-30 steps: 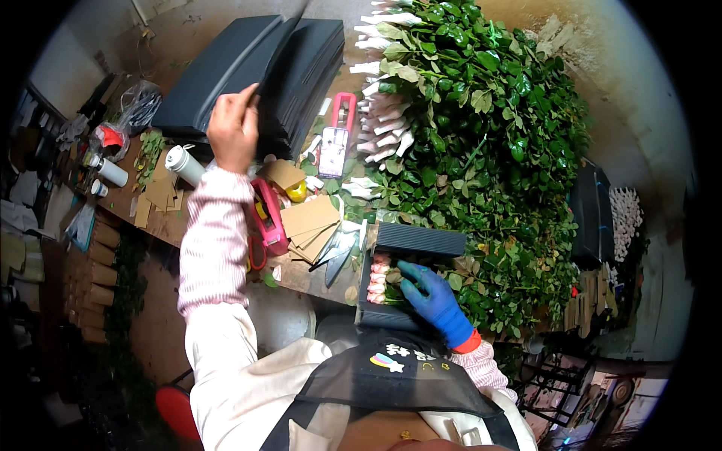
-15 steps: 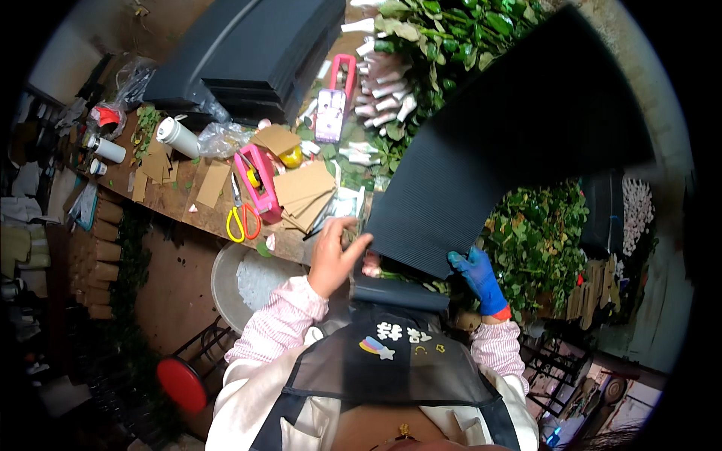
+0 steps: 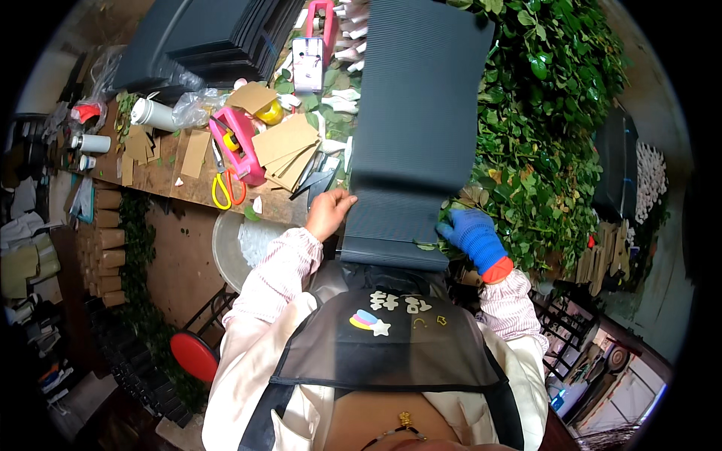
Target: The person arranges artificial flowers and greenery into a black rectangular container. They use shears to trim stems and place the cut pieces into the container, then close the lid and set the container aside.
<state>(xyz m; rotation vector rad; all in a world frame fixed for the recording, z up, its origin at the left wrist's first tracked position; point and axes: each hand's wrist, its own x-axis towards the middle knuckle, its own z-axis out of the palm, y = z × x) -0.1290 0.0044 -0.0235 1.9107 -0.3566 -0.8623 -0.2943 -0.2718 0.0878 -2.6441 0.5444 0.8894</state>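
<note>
Head view. A long dark grey, finely ridged flexible sheet (image 3: 421, 105) extends from the upper centre of the frame down to the centre, its near part lying between the two hands. The bare left hand (image 3: 329, 213), left of centre, has its thumb and fingertips together at the sheet's left edge; whether they pinch it cannot be told. The right hand in a blue knitted glove (image 3: 475, 237), right of centre, has curled fingers at the sheet's right edge, beside green leafy stems (image 3: 549, 150); its grip likewise cannot be told. Left of the sheet, on a brown wooden table (image 3: 167, 167), lie fanned tan cardboard pieces (image 3: 284, 144), a bright pink tape dispenser (image 3: 239, 154) and scissors with yellow and red handles (image 3: 229, 189). A stack of dark grey sheets (image 3: 233, 37) occupies the upper left. Compared with half a second earlier, the sheet's far end has swung from the upper right to upper centre, and its near part now covers the pink blooms then partly visible.
</note>
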